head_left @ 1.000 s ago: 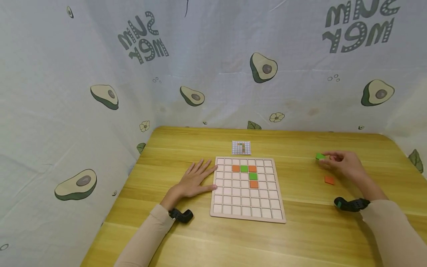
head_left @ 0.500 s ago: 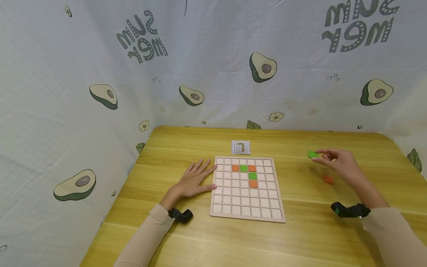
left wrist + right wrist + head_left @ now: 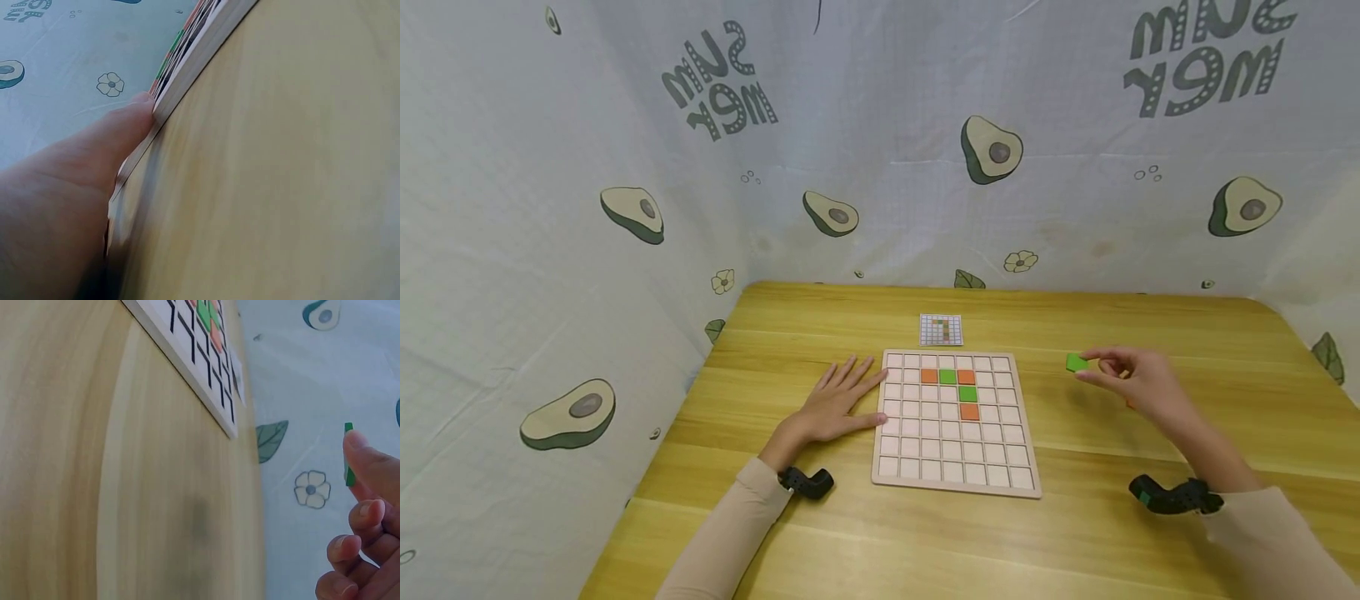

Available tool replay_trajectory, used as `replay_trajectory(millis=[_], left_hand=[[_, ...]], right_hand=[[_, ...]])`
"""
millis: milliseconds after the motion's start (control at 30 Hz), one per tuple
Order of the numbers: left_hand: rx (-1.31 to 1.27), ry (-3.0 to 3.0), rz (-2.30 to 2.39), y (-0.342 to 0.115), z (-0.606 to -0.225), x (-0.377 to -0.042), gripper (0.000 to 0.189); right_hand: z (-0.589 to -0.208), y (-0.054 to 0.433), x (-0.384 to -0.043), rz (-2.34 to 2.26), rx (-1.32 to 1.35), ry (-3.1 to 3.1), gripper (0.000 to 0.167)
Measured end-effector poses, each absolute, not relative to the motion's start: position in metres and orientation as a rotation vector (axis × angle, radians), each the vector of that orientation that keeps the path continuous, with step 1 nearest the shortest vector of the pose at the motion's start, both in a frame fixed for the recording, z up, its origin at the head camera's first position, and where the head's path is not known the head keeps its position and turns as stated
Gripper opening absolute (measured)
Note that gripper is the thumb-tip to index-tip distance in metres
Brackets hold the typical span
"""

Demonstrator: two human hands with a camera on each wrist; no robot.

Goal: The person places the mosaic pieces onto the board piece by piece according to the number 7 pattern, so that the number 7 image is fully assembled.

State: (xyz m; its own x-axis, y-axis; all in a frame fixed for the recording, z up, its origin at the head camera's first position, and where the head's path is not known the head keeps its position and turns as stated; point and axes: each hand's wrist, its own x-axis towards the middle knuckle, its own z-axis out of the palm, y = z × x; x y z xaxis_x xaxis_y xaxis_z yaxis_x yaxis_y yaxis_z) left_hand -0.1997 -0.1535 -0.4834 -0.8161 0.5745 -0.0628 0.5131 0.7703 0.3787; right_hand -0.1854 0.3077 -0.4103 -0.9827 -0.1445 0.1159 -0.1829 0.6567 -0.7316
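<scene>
My right hand (image 3: 1138,383) pinches a green square tile (image 3: 1076,362) between thumb and fingers, held above the table to the right of the grid board (image 3: 931,472). In the right wrist view the green tile (image 3: 348,472) shows edge-on. My left hand (image 3: 831,408) lies flat with fingers spread, its thumb and a fingertip touching the board's left edge. The left wrist view shows that thumb (image 3: 134,119) against the board's side. On the board, orange and green tiles (image 3: 967,394) form a row and a column running down from its right end.
Behind the board lies a small printed grid card (image 3: 941,330) with a coloured pattern. An orange tile (image 3: 1131,403) is on the table, mostly hidden behind my right hand. A patterned cloth (image 3: 880,150) hangs along the table's back and left edges.
My right hand has moved left toward the board, carrying the green tile up off the table. My left hand stays where it was.
</scene>
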Motion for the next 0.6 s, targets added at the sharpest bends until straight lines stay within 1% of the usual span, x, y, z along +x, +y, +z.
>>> replay_trajectory(millis=[267, 600], left_hand=[[0.865, 2.779, 0.533, -0.154, -0.482, -0.2, 0.079], [0.88, 2.791, 0.551, -0.155, -0.489, -0.203, 0.08]], right_hand=[[-0.412, 0.289, -0.174, 1.255, 0.376, -2.786, 0.027], [-0.418, 0.267, -0.162, 1.297, 0.444, -2.759, 0.023]])
